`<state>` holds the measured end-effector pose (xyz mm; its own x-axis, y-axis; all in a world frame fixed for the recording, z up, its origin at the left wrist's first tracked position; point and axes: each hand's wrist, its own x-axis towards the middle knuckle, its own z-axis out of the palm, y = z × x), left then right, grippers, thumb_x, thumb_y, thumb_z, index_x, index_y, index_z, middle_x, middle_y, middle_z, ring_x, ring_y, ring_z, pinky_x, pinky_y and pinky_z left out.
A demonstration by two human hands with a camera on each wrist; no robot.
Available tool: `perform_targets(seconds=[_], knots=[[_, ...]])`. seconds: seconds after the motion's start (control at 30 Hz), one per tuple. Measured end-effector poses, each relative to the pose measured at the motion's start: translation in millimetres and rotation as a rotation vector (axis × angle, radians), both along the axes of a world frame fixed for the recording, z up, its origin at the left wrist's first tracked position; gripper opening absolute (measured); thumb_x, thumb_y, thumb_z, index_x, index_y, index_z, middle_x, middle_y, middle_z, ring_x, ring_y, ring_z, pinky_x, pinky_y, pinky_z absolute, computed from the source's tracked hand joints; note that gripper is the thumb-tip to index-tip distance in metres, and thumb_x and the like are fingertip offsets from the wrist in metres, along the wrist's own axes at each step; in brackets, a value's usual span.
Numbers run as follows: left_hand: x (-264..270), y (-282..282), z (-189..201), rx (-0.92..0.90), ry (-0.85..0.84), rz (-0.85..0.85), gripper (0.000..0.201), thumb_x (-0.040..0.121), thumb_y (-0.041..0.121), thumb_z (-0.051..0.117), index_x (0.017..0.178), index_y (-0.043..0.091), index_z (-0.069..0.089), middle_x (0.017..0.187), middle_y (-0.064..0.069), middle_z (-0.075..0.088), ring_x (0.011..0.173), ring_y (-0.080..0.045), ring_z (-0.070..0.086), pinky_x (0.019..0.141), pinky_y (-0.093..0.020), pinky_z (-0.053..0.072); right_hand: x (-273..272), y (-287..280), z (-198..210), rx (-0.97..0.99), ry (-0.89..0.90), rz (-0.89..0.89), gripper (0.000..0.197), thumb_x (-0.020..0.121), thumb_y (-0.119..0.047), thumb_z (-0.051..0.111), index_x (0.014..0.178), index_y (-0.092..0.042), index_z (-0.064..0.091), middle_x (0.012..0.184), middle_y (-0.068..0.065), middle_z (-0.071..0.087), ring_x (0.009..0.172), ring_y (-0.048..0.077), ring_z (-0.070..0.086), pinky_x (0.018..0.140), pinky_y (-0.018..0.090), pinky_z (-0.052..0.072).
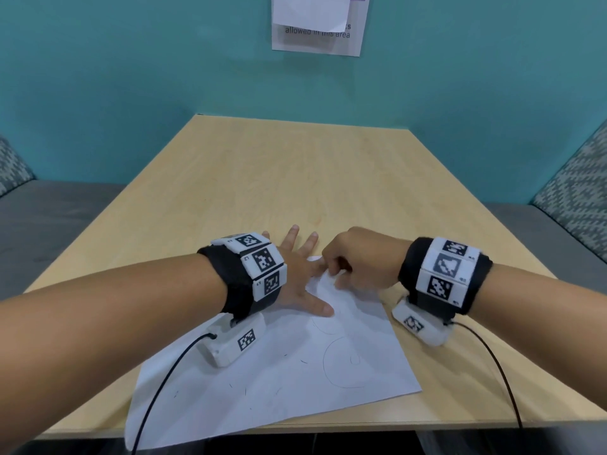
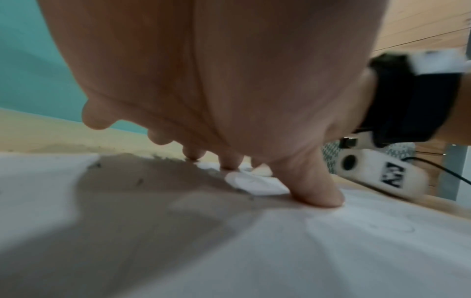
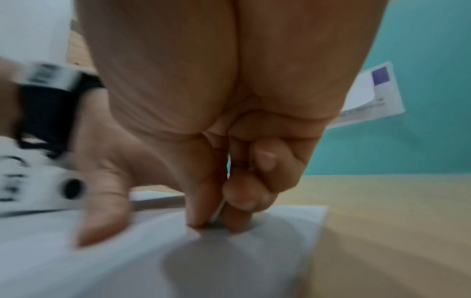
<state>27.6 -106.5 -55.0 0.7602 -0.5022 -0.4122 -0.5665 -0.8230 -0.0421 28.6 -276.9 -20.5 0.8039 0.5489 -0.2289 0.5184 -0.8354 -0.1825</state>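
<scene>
A white sheet of paper (image 1: 279, 389) with faint pencil circles and small marks lies on the light wooden table (image 1: 295, 175), near its front edge. My left hand (image 1: 295, 277) rests spread flat on the sheet's far part, thumb (image 2: 316, 193) and fingertips pressing down. Just to its right, my right hand (image 1: 354, 261) is curled at the sheet's far corner. In the right wrist view its thumb and fingers (image 3: 237, 217) pinch a small thin pale thing (image 3: 218, 209) down against the paper (image 3: 153, 262). What that thing is stays hidden by the fingers and blur.
A teal wall with a paper notice (image 1: 318, 24) stands behind the table. Grey bench seats (image 1: 49, 224) run along both sides, with patterned cushions (image 1: 578, 192) at the right and far left. Black cables (image 1: 157, 389) trail from both wrist cameras over the front edge.
</scene>
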Motion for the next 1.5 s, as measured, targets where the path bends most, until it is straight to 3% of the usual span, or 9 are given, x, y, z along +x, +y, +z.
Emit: perform_targets(seconds=[0.07, 0.27, 0.4, 0.53, 0.7, 0.83, 1.23, 1.33, 1.5], knots=[[-1, 1, 0, -0.007, 0.006, 0.006, 0.095, 0.077, 0.087, 0.039, 0.155, 0.046, 0.003, 0.163, -0.001, -0.026, 0.146, -0.036, -0.029, 0.111, -0.072, -0.002, -12, 4, -4, 0.010, 0.036, 0.076, 0.006, 0.079, -0.017, 0.068, 0.083, -0.012, 0.067, 0.066, -0.006, 0.059, 0.060, 0.012, 0.051, 0.062, 0.027, 0.045], [0, -1, -1, 0.034, -0.026, 0.023, 0.106, 0.074, 0.091, 0.036, 0.151, 0.045, -0.019, 0.163, -0.001, -0.027, 0.147, -0.035, -0.028, 0.111, -0.072, -0.003, 19, -10, 7, -0.021, -0.019, -0.042, 0.009, 0.078, -0.019, 0.071, 0.075, -0.017, 0.063, 0.063, -0.012, 0.054, 0.059, 0.009, 0.049, 0.059, 0.023, 0.038], [0, 0, -1, 0.033, -0.011, 0.013, 0.101, 0.074, 0.090, 0.036, 0.153, 0.048, -0.011, 0.163, -0.002, -0.026, 0.146, -0.036, -0.028, 0.111, -0.073, -0.002, 1, 1, -1, -0.034, 0.037, 0.073, 0.006, 0.078, -0.018, 0.070, 0.079, -0.017, 0.064, 0.064, -0.011, 0.054, 0.059, 0.009, 0.050, 0.059, 0.024, 0.042], [-1, -2, 1, 0.050, -0.012, 0.034, 0.105, 0.074, 0.090, 0.035, 0.151, 0.046, -0.021, 0.162, 0.000, -0.027, 0.147, -0.034, -0.028, 0.112, -0.072, -0.002, 17, -9, 7, -0.014, -0.003, -0.008, 0.007, 0.078, -0.018, 0.072, 0.080, -0.014, 0.065, 0.065, -0.011, 0.056, 0.060, 0.009, 0.050, 0.059, 0.023, 0.038], [-1, -1, 0, 0.046, -0.026, 0.022, 0.100, 0.075, 0.090, 0.037, 0.153, 0.048, -0.010, 0.163, -0.002, -0.025, 0.147, -0.036, -0.027, 0.110, -0.073, -0.001, -4, -2, 0, -0.010, 0.061, 0.083, 0.008, 0.078, -0.018, 0.072, 0.081, -0.017, 0.065, 0.063, -0.013, 0.054, 0.058, 0.006, 0.049, 0.060, 0.024, 0.043], [-1, -2, 1, 0.058, -0.020, 0.033, 0.104, 0.074, 0.091, 0.035, 0.151, 0.046, -0.020, 0.163, -0.001, -0.027, 0.147, -0.034, -0.028, 0.112, -0.072, -0.001, 14, -13, 7, -0.008, -0.013, 0.001, 0.007, 0.077, -0.017, 0.071, 0.077, -0.016, 0.064, 0.064, -0.011, 0.056, 0.059, 0.007, 0.050, 0.061, 0.025, 0.040], [1, 0, -2, 0.044, -0.036, 0.025, 0.104, 0.073, 0.092, 0.035, 0.151, 0.048, -0.018, 0.163, -0.002, -0.025, 0.147, -0.037, -0.027, 0.110, -0.074, -0.001, 7, -6, 2, -0.011, 0.009, 0.022, 0.005, 0.077, -0.016, 0.068, 0.080, -0.014, 0.065, 0.070, -0.005, 0.063, 0.063, 0.014, 0.055, 0.064, 0.031, 0.049], [2, 1, -4, 0.027, -0.037, 0.015, 0.101, 0.073, 0.091, 0.036, 0.150, 0.050, -0.015, 0.163, -0.003, -0.025, 0.147, -0.037, -0.026, 0.110, -0.074, 0.000, -5, -2, -1, -0.001, 0.062, 0.089, 0.008, 0.078, -0.017, 0.069, 0.084, -0.013, 0.067, 0.066, -0.008, 0.059, 0.059, 0.008, 0.051, 0.060, 0.023, 0.043], [2, -1, -4, 0.046, -0.061, 0.029, 0.105, 0.072, 0.092, 0.034, 0.151, 0.047, -0.019, 0.164, -0.002, -0.024, 0.147, -0.037, -0.025, 0.110, -0.073, 0.001, 12, -12, 5, -0.016, -0.035, -0.013, 0.003, 0.077, -0.015, 0.066, 0.079, -0.014, 0.065, 0.064, -0.007, 0.057, 0.056, 0.007, 0.048, 0.061, 0.027, 0.040]])
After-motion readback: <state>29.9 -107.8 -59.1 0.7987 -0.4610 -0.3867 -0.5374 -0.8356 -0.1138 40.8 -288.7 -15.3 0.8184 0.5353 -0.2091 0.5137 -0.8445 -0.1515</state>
